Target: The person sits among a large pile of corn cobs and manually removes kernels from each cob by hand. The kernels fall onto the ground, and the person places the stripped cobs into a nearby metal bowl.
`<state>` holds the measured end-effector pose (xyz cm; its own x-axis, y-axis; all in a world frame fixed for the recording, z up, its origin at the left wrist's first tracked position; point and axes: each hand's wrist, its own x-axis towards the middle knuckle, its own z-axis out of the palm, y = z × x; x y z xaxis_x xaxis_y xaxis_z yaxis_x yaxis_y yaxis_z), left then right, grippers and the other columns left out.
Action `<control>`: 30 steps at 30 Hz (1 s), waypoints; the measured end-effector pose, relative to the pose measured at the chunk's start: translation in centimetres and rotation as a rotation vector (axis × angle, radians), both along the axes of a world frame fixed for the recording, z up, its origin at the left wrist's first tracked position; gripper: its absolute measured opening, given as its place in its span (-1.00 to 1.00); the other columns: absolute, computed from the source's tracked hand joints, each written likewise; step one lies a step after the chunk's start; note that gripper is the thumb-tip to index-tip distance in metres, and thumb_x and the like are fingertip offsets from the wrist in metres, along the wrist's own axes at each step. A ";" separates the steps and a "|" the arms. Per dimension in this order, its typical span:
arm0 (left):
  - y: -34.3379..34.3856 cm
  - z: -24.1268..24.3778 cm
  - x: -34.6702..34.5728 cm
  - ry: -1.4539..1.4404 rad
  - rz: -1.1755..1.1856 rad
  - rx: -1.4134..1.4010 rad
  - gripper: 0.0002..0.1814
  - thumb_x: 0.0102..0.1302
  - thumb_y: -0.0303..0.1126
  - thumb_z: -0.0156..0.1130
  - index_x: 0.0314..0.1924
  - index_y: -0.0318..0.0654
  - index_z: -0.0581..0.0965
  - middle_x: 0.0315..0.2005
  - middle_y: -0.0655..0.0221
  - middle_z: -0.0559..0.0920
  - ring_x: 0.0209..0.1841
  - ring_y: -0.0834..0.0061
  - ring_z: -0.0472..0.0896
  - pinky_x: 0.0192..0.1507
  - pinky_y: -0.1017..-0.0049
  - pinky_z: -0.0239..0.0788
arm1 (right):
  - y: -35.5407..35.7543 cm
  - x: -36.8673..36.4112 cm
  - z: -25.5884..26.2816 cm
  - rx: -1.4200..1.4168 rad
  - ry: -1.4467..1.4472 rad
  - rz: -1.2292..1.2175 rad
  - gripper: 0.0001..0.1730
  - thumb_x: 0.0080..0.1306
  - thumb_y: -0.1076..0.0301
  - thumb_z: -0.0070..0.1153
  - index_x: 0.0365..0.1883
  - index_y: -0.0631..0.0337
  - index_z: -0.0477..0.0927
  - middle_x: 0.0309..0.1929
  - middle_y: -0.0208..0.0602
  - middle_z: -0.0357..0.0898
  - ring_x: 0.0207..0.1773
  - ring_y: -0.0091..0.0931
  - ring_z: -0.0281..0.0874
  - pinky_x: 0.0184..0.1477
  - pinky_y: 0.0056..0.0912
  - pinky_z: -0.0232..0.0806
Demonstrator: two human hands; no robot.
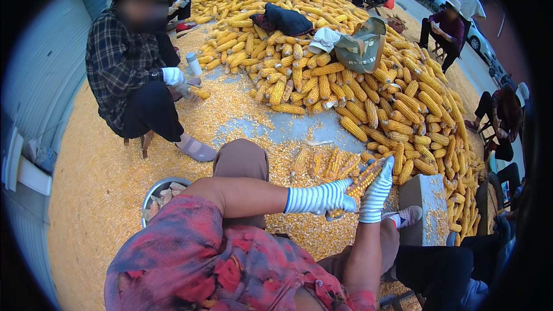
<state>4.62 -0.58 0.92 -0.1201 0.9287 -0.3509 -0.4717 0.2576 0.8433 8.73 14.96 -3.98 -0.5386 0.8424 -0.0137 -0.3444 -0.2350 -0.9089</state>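
My left hand [324, 196], in a blue-and-white striped work glove, grips the lower end of a partly shelled corn cob [365, 179]. The upper end of that cob is in my right hand [378, 188], which wears a matching glove. Rows of kernels are gone from the cob, and its lower tip shows below my left fingers. Just beyond my hands, several partly shelled cobs [332, 162] lie side by side on loose corn kernels [311, 235]. The palms and some fingertips of both gloves are hidden.
A large heap of corn cobs [315, 82] rises ahead, with a green bag [360, 49] and dark cloth [287, 19] on it. A metal basin [149, 194] stands at left, a grey block [434, 207] at right. A co-worker [129, 60] sits at left; others sit around the heap.
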 end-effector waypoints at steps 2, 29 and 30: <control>-0.9 2.3 0.2 -0.318 0.013 -0.040 -0.11 -0.08 -0.42 0.27 0.21 -0.28 -0.03 -0.59 0.25 0.48 -0.70 0.48 0.42 -0.78 0.48 0.22 | -0.2 0.7 -0.1 0.039 0.005 -0.004 -0.49 0.30 -0.05 -0.23 -0.20 0.30 0.43 -0.32 -0.39 0.44 -0.29 -0.62 0.34 -0.19 -0.61 0.25; -0.1 -1.6 -0.1 -0.320 -0.168 -0.036 -0.42 0.02 -0.22 0.25 0.03 -0.32 0.33 -0.39 0.19 0.54 -0.53 0.47 0.54 -0.69 0.48 0.37 | -2.7 1.1 5.8 -0.202 0.063 0.110 -0.51 0.20 -0.14 -0.10 -0.43 0.18 0.44 -0.61 -0.42 0.38 -0.57 -0.57 0.29 -0.48 -0.55 0.21; -0.1 -0.8 0.4 -0.022 0.007 -0.047 -0.23 -0.03 -0.12 0.30 0.12 -0.35 0.22 -0.17 0.08 0.50 -0.26 0.30 0.55 -0.39 0.32 0.45 | -1.3 0.8 3.5 -0.095 -0.026 0.010 -0.53 0.21 -0.10 -0.10 -0.41 0.20 0.44 -0.53 -0.40 0.39 -0.49 -0.57 0.31 -0.40 -0.53 0.21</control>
<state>4.99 -0.72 0.11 -0.1179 0.9103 -0.3968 -0.4921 0.2935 0.8196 9.58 13.68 -0.52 -0.5458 0.8310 -0.1077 -0.3181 -0.3244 -0.8908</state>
